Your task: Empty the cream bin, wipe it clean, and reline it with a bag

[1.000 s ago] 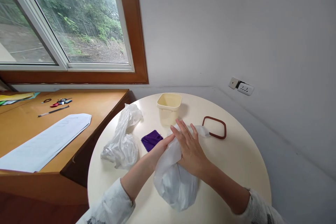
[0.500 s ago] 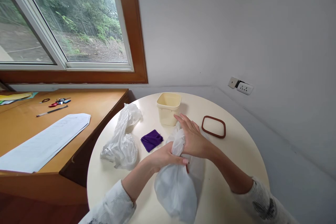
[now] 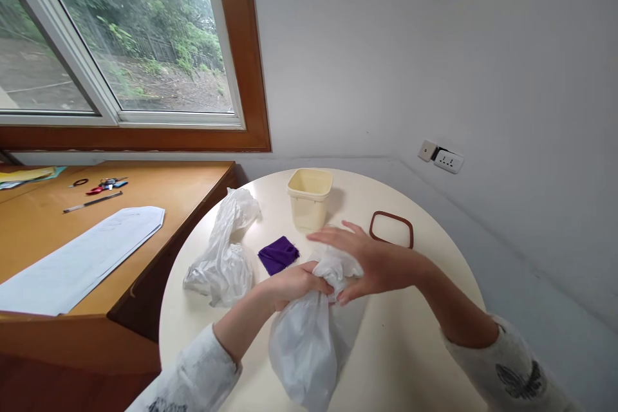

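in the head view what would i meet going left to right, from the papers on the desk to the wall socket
White papers → crumpled plastic bag → purple cloth → cream container → brown frame → wall socket

Left sleeve (image 3: 193,370): off-white fabric with faint grey mottling; loose cut, ending at the forearm. Dark left-sleeve print (image 3: 167,405), partly cut off at the lower edge of view. Right sleeve (image 3: 476,351): matching fabric and cut; dark grey right-sleeve print (image 3: 521,381) with wing-like shapes. Left hand (image 3: 297,284) and right hand (image 3: 374,261): bare.
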`<state>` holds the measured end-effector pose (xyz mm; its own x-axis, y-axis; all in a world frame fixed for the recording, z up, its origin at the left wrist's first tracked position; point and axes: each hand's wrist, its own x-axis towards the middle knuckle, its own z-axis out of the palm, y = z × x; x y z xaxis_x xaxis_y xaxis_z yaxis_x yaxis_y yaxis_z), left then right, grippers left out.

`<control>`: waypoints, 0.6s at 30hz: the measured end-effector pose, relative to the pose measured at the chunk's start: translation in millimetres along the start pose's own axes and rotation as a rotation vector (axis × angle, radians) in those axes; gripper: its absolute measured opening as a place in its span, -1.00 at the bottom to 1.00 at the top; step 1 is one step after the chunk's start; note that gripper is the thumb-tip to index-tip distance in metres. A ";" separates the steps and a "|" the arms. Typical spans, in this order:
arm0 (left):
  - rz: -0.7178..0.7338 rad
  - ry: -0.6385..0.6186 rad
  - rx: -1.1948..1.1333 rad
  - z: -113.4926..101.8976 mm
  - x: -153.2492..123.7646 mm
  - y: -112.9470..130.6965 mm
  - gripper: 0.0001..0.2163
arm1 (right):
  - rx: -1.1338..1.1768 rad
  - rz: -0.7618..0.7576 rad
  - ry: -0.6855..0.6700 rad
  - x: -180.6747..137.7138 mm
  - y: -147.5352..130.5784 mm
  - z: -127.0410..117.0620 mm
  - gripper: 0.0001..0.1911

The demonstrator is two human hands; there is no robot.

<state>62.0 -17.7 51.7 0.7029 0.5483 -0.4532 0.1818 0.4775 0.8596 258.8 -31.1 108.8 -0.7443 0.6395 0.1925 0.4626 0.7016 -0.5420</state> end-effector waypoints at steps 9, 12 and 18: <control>0.121 -0.132 0.240 -0.1 -13.2 8.3 -0.86 | 0.067 0.229 -0.331 17.0 -0.1 3.9 -0.73; 0.194 -0.129 0.334 1.0 -20.9 13.5 -0.70 | 0.048 0.261 -0.361 13.7 5.9 -5.2 -0.81; 0.392 -0.188 0.618 3.5 -28.7 21.1 -0.55 | 0.137 0.360 -0.554 3.5 30.9 -17.3 -0.75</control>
<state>48.1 -25.8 83.7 0.8908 0.4460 -0.0867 0.2081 -0.2310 0.9505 278.7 -1.7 106.8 -0.7091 0.5444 -0.4481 0.6900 0.4051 -0.5998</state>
